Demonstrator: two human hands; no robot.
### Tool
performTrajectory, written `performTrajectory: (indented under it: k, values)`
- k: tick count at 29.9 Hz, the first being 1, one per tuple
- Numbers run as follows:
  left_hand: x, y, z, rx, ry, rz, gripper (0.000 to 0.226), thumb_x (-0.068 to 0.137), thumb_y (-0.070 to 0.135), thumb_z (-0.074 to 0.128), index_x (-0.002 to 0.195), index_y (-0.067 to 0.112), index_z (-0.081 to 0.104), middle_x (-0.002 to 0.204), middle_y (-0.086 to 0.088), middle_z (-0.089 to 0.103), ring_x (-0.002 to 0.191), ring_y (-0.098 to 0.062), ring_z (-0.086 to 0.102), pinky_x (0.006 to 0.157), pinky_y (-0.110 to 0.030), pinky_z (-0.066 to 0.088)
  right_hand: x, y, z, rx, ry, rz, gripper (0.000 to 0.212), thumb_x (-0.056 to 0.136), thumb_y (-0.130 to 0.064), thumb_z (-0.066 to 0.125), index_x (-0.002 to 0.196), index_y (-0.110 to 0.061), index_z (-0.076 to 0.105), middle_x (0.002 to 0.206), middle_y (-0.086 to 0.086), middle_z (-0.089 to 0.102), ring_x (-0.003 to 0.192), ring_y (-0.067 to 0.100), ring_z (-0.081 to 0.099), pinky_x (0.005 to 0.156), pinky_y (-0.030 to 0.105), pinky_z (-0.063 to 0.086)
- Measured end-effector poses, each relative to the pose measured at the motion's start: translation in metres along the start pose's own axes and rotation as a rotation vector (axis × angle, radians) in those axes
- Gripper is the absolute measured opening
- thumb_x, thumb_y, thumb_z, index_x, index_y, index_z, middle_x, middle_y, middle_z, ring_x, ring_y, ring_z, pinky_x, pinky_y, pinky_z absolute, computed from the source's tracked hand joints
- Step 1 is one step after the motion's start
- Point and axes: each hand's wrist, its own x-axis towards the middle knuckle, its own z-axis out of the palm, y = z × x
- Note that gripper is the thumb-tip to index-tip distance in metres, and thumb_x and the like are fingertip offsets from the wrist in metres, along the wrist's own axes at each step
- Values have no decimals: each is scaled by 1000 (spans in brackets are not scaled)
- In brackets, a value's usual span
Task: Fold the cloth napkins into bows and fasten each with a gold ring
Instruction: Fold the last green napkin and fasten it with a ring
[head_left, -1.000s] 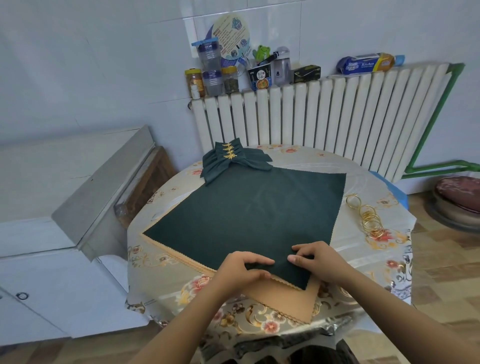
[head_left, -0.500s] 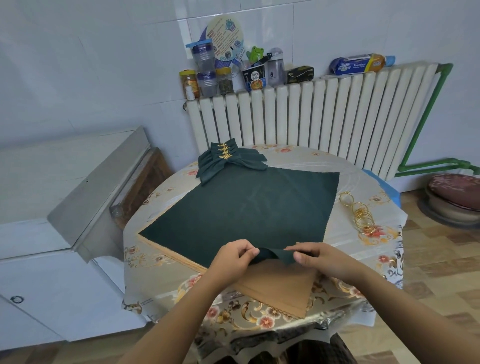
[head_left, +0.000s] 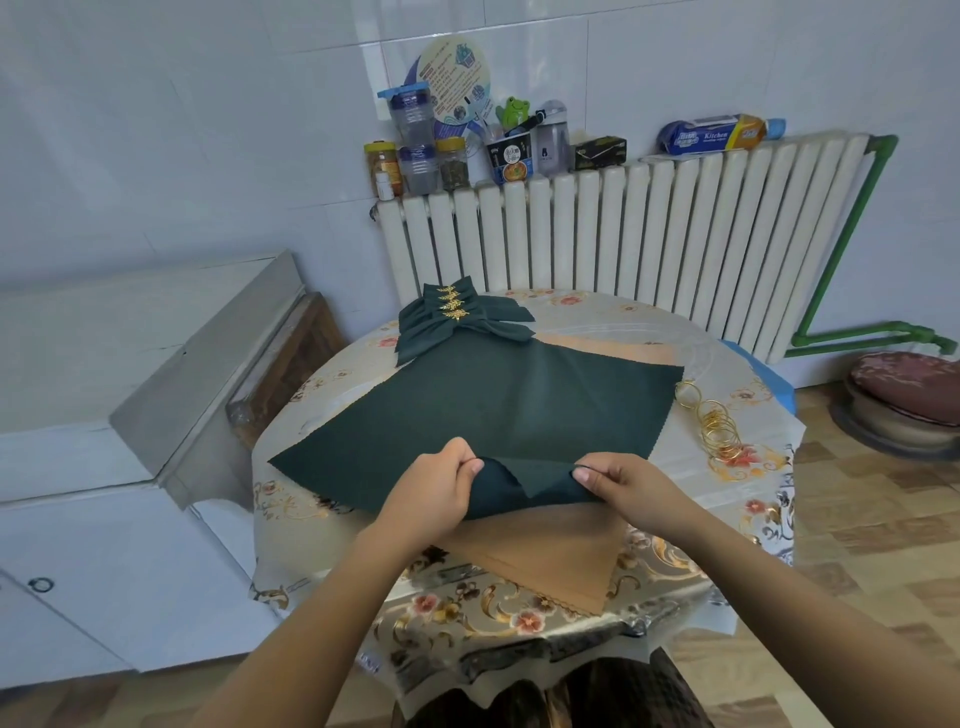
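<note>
Dark green cloth, a square napkin (head_left: 498, 410), is seen in the head view spread diagonally on a round table (head_left: 670, 332) covered with a floral plastic sheet. Its near corner is lifted off the surface and bunched between two hands. The left hand (head_left: 434, 501) is curled round the raised edge, with the thumb and fingers pinching the fabric from the left. The right hand (head_left: 626, 488) pinches the same raised fold from the right, thumb on top and fingers tucked beneath. A tan napkin (head_left: 550, 551) is exposed under the lifted corner, lying flat with its point reaching the near table edge; a strip of the same tan colour shows beyond the far edge of the green one. Finished green bows (head_left: 460, 317), each cinched by a gold leaf-patterned ring, are stacked at the far left of the table, touching the far corner of the spread napkin. Loose gold rings (head_left: 714, 423) lie in a line on the right side of the table, just beside the napkin's right corner. A white radiator (head_left: 649, 234) stands behind the table, and jars and packets are lined along its top.
</note>
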Motion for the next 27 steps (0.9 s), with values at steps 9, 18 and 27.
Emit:
performTrajectory:
  k: [9, 18, 27]
  values:
    - [-14, 4, -11, -18, -150, -76, 25, 101, 33, 35, 84, 17, 43, 70, 2, 49, 62, -13, 43, 55, -27, 32, -8, -12, 0, 3, -20, 7, 34, 99, -24, 44, 80, 3, 53, 79, 19, 55, 66, 12, 47, 60, 22, 32]
    - [-6, -6, -4, -58, -139, -194, 25, 101, 34, 35, 81, 20, 43, 77, 2, 53, 70, -14, 49, 60, -28, 36, 9, -14, 5, -2, 110, 132, 36, 96, -33, 50, 63, -17, 52, 61, -8, 52, 61, 6, 50, 58, 19, 35]
    - [79, -48, 18, -79, 23, -431, 25, 100, 32, 39, 84, 17, 51, 81, 4, 58, 77, -14, 54, 63, -30, 41, 102, -6, 0, 15, 24, 348, 27, 90, -42, 56, 91, -18, 68, 92, -4, 67, 88, 12, 60, 75, 27, 44]
